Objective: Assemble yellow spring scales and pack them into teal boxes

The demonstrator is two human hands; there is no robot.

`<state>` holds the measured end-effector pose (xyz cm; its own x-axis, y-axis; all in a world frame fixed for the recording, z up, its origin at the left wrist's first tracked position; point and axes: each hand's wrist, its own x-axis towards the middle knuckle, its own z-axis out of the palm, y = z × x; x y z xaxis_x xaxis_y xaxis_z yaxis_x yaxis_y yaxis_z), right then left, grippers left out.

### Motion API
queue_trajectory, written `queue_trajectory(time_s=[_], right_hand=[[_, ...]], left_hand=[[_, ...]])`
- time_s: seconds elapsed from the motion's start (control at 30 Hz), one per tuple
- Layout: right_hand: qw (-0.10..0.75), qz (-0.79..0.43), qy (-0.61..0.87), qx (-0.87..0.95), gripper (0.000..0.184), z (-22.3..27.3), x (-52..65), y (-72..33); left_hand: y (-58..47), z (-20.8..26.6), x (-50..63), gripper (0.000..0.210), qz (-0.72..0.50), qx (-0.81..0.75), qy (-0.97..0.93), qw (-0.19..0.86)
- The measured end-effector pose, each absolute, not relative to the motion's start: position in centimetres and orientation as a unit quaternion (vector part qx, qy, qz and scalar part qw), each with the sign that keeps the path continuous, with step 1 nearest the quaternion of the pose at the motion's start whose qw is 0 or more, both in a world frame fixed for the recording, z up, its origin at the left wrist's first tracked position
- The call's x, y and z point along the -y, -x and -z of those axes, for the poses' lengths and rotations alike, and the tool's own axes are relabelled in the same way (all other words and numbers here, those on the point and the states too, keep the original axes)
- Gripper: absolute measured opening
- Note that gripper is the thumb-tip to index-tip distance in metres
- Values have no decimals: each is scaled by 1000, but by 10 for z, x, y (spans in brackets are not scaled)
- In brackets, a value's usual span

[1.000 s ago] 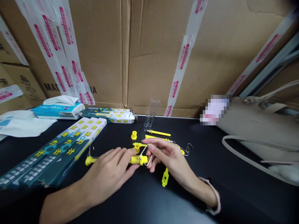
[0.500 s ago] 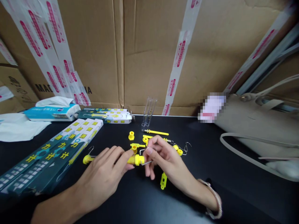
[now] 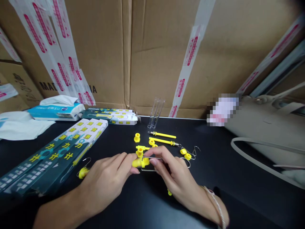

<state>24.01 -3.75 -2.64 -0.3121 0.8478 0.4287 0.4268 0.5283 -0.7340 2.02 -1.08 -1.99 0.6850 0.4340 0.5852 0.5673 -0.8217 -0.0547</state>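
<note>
My left hand (image 3: 108, 175) is wrapped around a spring scale, which lies across the palm. Its yellow end cap (image 3: 145, 162) sticks out on the right, and a yellow end (image 3: 83, 172) with a wire hook shows on the left. The middle of it is hidden by my fingers. Between the thumb and index finger of my right hand (image 3: 175, 178) is a bent metal wire ring (image 3: 149, 170), its two ends at the yellow cap. Whether the ends sit in the cap I cannot tell. Just behind the cap stands a small yellow collar (image 3: 140, 151).
Yellow rods with springs (image 3: 164, 135), yellow caps (image 3: 188, 156) and wire hooks (image 3: 196, 152) lie beyond my hands. Two clear tubes (image 3: 157, 113) stand near the cardboard box (image 3: 152, 63). Printed boxes (image 3: 59, 149) and a tissue pack (image 3: 56, 111) are left, a bag (image 3: 264, 117) right.
My right hand has turned and lowered slightly, bringing the wire ring's ends against the yellow cap. The left end of the spring scale has dipped a little. The view has shifted slightly.
</note>
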Motion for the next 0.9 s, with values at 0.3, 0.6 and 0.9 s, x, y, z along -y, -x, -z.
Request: queue_trajectory(time_s=[0.3,0.6,0.9], right_hand=[[353,-117,405,835,26,30,39,-240],[370,-188,398,819,35,36,37,-243],[380,-319,388,776,33,30,35,-237]], left_hand=[[-20,24,11,35,261,295,914,92],[-19,23,14,35,270,303,907,115],[-19,25,15,29,263,307,906,125]])
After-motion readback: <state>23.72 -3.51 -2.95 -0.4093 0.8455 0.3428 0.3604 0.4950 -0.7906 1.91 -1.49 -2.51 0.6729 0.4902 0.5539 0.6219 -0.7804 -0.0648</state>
